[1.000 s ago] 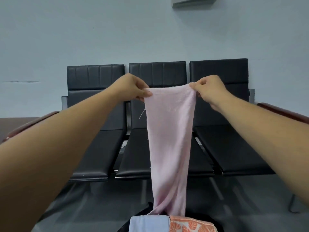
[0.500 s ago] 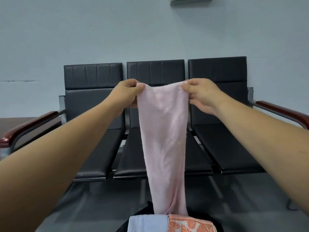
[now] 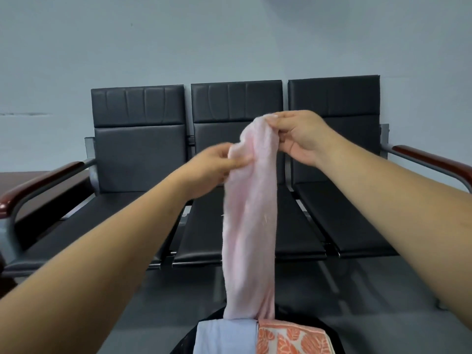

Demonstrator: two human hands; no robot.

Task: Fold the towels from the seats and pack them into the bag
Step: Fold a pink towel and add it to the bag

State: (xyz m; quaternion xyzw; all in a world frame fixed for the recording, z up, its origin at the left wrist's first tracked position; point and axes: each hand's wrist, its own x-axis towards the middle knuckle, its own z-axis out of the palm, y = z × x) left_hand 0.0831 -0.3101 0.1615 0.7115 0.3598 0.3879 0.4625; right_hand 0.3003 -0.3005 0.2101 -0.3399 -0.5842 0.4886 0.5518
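Pink terry cloth hangs between both hands, out in front of the person at about the height of the seat backs. The right hand is raised higher, arm stretched forward, thumb and fingers pinched shut on the top edge of the pink towel. The left hand sits lower and just to the left, blurred, its fingers closed on a bunched fold of the same towel beside the right hand's grip.

From those two grips the towel falls as a long narrow strip, gathered lengthwise and softly creased. Its lower end reaches down to the dark bag at the bottom edge, where it meets a folded pale blue towel and a folded orange leaf-print towel lying side by side in the opening. Behind stand three black seats in a row against a grey wall.
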